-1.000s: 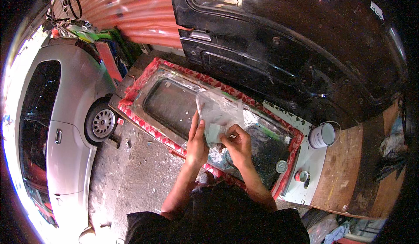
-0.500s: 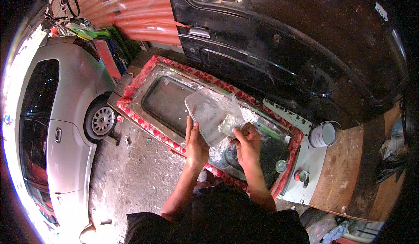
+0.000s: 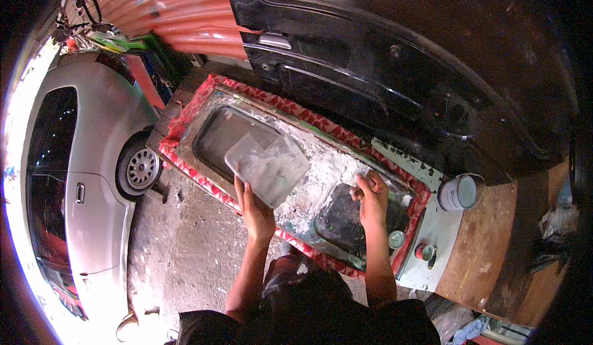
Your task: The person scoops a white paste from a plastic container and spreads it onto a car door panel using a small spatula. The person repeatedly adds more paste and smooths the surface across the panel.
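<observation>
A clear rectangular plastic tub (image 3: 267,167), smeared white inside, sits above a worn panel (image 3: 324,184) patchily coated white.

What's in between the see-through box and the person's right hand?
In the head view, white smears on the panel show in the gap between the see-through box and the right hand.

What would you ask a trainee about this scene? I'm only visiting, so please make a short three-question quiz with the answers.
1. Which hand holds the clear plastic container?
2. True or false: the silver car stands to the left of the white-smeared panel.
3. Choose one: the large can stands (A) left of the panel, (B) on the panel, (C) right of the panel.

Key: 1. The left hand. 2. True. 3. C.
</observation>
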Tool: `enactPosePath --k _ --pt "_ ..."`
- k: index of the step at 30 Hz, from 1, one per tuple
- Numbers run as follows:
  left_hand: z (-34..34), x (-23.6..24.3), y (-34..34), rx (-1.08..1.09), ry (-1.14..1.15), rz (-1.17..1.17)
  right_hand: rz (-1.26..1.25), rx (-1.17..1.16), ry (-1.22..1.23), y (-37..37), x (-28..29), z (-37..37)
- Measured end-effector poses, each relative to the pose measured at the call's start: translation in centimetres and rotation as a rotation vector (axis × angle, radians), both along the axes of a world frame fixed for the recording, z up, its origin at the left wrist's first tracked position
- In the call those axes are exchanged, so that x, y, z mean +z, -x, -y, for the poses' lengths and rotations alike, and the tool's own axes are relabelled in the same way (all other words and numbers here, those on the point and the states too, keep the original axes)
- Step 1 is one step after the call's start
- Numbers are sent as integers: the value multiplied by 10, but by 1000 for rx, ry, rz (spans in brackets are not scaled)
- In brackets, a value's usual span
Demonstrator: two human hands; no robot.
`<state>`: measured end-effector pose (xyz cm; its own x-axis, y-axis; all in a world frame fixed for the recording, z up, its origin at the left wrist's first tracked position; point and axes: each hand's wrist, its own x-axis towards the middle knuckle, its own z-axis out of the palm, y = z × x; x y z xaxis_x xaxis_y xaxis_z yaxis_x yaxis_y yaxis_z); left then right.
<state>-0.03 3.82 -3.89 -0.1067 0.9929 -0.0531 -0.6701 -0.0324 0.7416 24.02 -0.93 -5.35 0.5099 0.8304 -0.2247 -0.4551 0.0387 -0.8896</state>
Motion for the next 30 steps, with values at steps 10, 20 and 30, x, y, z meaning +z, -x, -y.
enactPosePath --k 10,20,30 --pt "-27 -66 1 36 160 -65 487 24 99 -25 -110 -69" --pt "-74 -110 17 -46 250 -127 1602 -4 96 1 -172 -122" --pt "-107 -125 21 -81 293 -172 1541 299 227 25 -182 -114"
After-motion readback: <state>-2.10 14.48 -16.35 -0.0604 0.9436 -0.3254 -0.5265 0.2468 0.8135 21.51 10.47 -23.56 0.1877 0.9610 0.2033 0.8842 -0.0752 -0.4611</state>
